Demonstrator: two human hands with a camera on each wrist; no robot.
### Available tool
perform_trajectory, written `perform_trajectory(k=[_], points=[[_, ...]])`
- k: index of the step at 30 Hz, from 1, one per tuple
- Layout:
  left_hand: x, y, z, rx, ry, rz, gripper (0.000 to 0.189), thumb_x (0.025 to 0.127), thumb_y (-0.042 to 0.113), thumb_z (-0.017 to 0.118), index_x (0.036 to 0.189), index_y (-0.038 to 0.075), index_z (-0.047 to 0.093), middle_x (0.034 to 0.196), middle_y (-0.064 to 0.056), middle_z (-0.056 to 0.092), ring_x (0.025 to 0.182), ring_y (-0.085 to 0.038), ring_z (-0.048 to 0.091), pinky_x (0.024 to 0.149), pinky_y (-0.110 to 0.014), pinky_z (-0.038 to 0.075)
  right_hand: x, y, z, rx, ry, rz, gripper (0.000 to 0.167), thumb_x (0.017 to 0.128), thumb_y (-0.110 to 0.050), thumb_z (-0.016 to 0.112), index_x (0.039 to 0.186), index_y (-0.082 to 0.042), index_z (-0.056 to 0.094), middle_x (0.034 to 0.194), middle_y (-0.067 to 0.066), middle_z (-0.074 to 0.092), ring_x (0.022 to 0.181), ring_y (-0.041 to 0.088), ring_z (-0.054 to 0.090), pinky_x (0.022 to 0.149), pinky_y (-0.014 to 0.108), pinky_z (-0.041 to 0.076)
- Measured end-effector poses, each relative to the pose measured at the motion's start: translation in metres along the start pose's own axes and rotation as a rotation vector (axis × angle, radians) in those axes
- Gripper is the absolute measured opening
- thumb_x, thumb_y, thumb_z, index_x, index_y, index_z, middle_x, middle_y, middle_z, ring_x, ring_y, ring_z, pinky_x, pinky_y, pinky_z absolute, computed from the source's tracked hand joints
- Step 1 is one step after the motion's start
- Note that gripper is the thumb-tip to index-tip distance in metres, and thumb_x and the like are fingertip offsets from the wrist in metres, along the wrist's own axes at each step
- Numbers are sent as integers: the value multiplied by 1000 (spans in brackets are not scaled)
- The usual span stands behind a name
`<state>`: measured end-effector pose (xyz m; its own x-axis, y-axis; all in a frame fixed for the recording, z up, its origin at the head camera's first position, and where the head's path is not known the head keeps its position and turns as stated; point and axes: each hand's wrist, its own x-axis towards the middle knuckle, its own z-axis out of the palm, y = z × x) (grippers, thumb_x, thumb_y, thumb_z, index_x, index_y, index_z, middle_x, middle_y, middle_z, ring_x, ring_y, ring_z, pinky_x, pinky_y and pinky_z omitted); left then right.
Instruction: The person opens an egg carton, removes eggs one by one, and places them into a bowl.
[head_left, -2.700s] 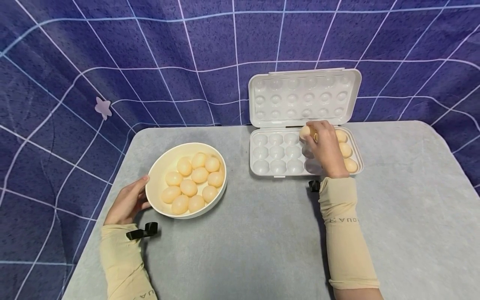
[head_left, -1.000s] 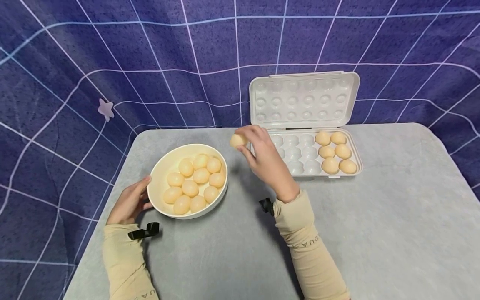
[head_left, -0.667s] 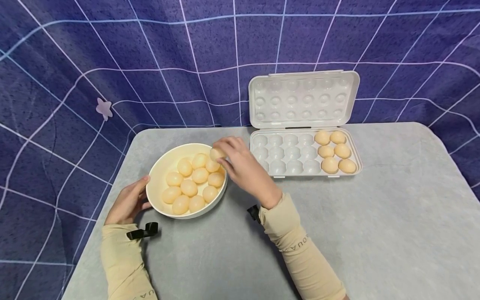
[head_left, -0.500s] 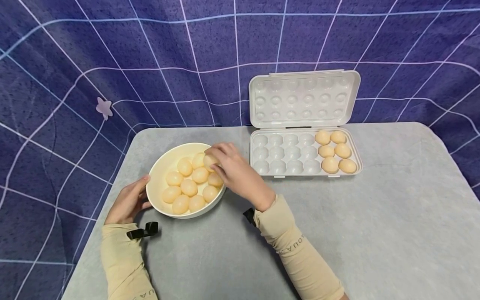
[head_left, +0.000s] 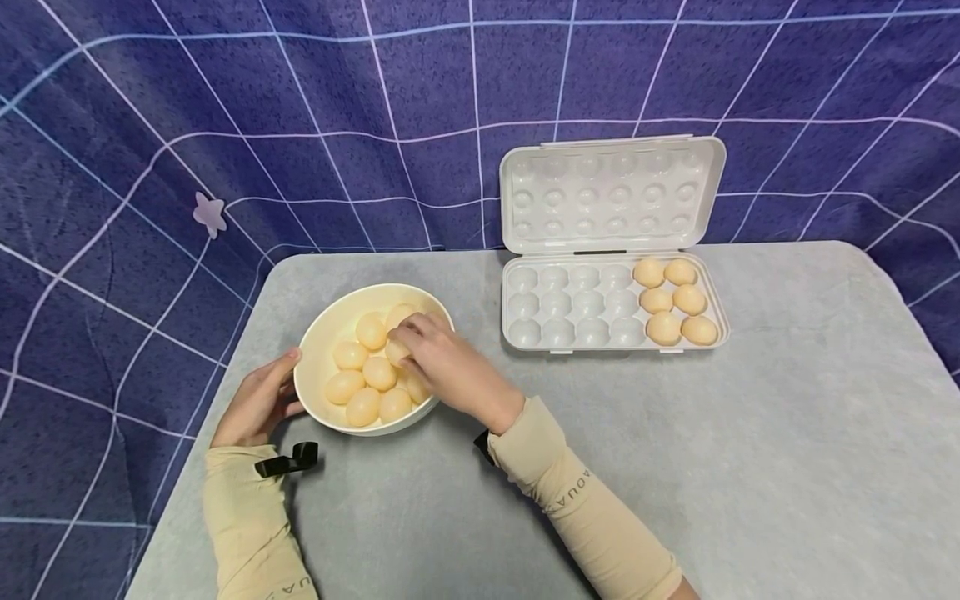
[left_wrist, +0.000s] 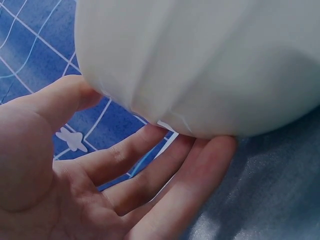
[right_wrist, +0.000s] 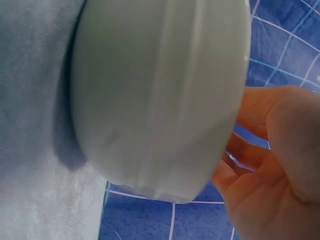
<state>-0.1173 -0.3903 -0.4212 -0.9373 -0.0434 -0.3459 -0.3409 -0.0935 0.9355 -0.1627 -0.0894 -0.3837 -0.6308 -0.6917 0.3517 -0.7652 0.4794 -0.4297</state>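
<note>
We're gripping the bowl [head_left: 315, 354] with our left hand [head_left: 257, 400] and pinching a likely fragile, slick egg [head_left: 394, 351], best held lightly mid-shell, with our right hand [head_left: 450, 364].

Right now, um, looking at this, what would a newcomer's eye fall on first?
Probably the cream bowl full of pale eggs at the left of the grey table, with the right hand in among them. Next, the open white egg box to the right, where six eggs fill only its two right-hand columns. The vivid blue-purple gridded cloth behind also stands out.
</note>
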Motion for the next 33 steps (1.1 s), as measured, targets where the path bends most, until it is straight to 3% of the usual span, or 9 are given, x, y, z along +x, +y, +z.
perform_trajectory(k=[11,18,33], points=[[0,1,2,6,5,-2,16,103,33,54,105,21,65,94,7,74,84,-7,70,69,-28,61,0,1,11,-86,-28,-31,27,95,-14,66,121,-5,62,118,9,61,115,23,54,106,31,43],[-1,1,1,4,6,-3,16,103,33,55,105,22,66,94,7,74,84,-8,70,69,-28,61,-1,2,9,-94,-23,-7,33,95,-17,67,125,-3,61,121,9,60,116,22,53,106,29,45],[-2,1,0,-2,-18,18,16,104,31,53,105,23,67,95,7,74,85,-7,70,70,-28,61,-12,12,-18,-49,48,36,32,97,-14,65,126,-2,60,121,11,60,115,23,55,103,30,47]])
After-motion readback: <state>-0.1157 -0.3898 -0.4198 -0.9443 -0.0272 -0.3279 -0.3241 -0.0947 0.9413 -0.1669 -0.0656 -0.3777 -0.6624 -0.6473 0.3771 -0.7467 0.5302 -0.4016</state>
